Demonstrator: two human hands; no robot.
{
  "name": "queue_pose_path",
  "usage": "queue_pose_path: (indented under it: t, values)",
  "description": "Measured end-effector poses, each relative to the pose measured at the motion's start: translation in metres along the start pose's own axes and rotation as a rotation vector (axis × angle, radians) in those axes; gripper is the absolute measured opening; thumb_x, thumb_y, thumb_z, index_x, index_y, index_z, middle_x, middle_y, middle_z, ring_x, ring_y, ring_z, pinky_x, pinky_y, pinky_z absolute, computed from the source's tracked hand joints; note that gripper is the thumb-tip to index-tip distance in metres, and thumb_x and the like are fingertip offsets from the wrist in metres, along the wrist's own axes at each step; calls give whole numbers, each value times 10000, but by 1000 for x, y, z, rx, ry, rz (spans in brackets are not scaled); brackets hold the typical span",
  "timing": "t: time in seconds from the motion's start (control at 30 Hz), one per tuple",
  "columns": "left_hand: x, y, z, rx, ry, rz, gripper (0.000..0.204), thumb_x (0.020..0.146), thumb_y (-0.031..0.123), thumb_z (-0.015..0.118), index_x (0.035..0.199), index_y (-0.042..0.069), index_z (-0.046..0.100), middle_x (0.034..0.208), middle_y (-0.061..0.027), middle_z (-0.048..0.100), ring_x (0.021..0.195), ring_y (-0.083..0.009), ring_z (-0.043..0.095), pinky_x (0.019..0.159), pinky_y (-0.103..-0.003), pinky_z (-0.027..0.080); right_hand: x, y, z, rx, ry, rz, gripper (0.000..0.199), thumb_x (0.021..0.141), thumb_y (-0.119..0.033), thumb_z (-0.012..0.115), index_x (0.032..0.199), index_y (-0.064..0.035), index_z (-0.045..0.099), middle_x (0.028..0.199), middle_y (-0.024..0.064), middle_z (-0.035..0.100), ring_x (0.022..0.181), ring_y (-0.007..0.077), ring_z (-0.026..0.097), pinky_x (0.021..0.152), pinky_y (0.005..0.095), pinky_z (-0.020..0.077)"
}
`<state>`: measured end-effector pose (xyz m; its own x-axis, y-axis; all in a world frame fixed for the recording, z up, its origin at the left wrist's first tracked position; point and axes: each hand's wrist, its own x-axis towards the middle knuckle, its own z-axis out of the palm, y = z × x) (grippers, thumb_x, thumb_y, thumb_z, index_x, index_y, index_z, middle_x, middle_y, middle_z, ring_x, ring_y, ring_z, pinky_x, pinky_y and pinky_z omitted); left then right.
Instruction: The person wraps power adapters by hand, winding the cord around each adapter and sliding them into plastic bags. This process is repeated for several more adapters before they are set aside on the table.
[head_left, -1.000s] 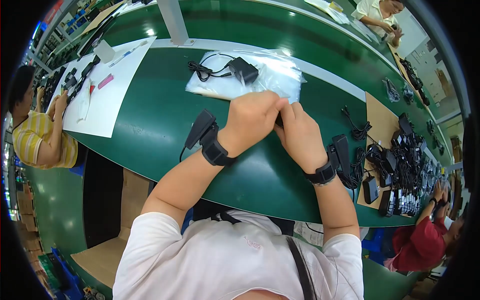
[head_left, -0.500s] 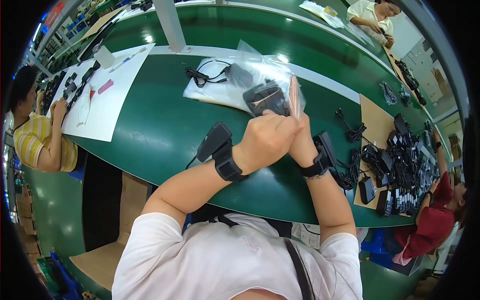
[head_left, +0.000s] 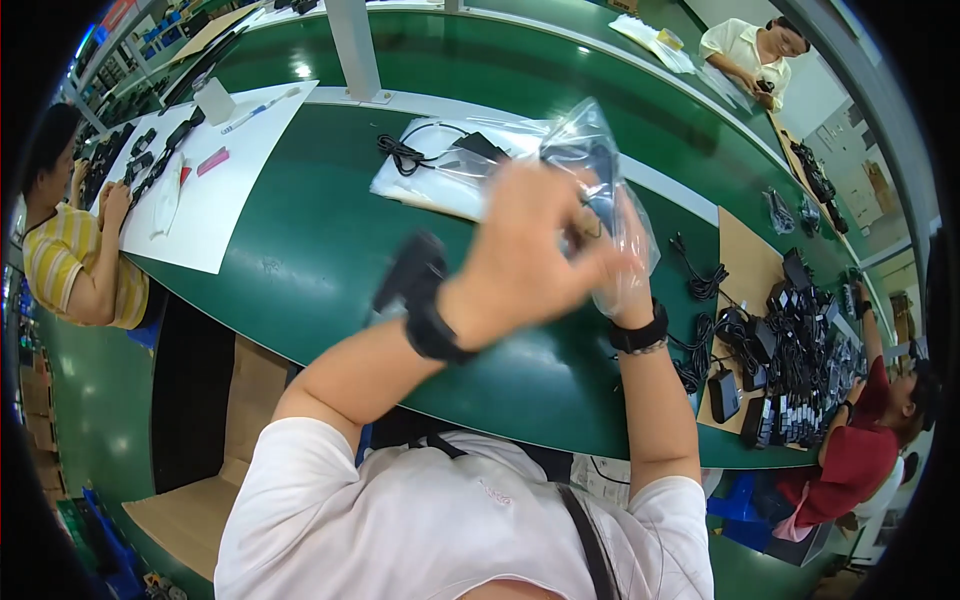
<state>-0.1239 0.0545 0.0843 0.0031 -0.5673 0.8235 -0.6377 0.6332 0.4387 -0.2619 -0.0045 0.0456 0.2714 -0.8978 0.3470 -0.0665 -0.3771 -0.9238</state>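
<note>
Over the bench, a clear plastic bag is held up between my hands, with a dark shape showing through its film. My right hand grips the bag; film covers its fingers and reaches down toward the wrist. My left hand is in front of the bag, smeared by motion, with its thumb toward the right hand; whether it holds anything cannot be made out. Behind it, a black power adapter with a coiled cable lies on a stack of clear bags, partly hidden by my left hand.
Many black adapters and cables cover cardboard at the right of the green bench. A white sheet with small items lies at left. Co-workers sit left, right and far right. A metal post stands behind.
My left hand has turned and moved up in front of the bag. The bag has shifted right and up, now around my right hand. The adapter in it is mostly hidden.
</note>
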Motion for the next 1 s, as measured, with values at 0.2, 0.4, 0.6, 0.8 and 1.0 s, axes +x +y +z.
queue_pose_path:
  t: [0.2, 0.4, 0.6, 0.8, 1.0]
  values:
    - [24, -71, -12, -812, -297, -903, 562, 813, 431, 614, 1103, -38, 504, 974, -72, 577, 851, -134, 537, 745, -249, 439, -10, -16, 12, -55, -217, 93, 414, 844, -191, 568, 1192, 2, 454, 782, 35, 535, 599, 99, 485, 552, 225, 415]
    - [-42, -44, 45, -795, 186, -778, 441, 892, 410, 504, 1011, -15, 485, 803, -23, 556, 677, -75, 502, 610, -219, 432, -20, 1, 37, -144, -11, -3, 484, 841, -115, 520, 1275, 36, 370, 829, 52, 556, 658, 90, 494, 592, 231, 426]
    - [-50, -41, 36, -856, 160, -704, 396, 899, 371, 507, 1011, -7, 465, 792, -28, 545, 666, -75, 494, 595, -219, 426, -20, 14, 42, -95, -3, -24, 529, 864, -94, 498, 1324, 52, 283, 1072, 95, 530, 859, 106, 509, 741, 220, 430]
    - [-30, -56, 8, -1243, -249, -1025, 268, 822, 111, 624, 1060, 7, 555, 962, -41, 595, 847, -100, 547, 750, -241, 453, 4, 28, 19, -471, -123, -683, 438, 771, -147, 578, 1157, 31, 470, 991, 216, 502, 846, 363, 505, 719, 414, 410]
    - [-32, -58, 8, -1365, -168, -1063, 255, 797, 62, 626, 1040, 16, 567, 962, -48, 600, 847, -134, 571, 754, -279, 476, 5, 23, 12, -687, -166, -604, 464, 808, -209, 568, 1189, 27, 445, 1099, 199, 460, 998, 378, 446, 888, 425, 353]
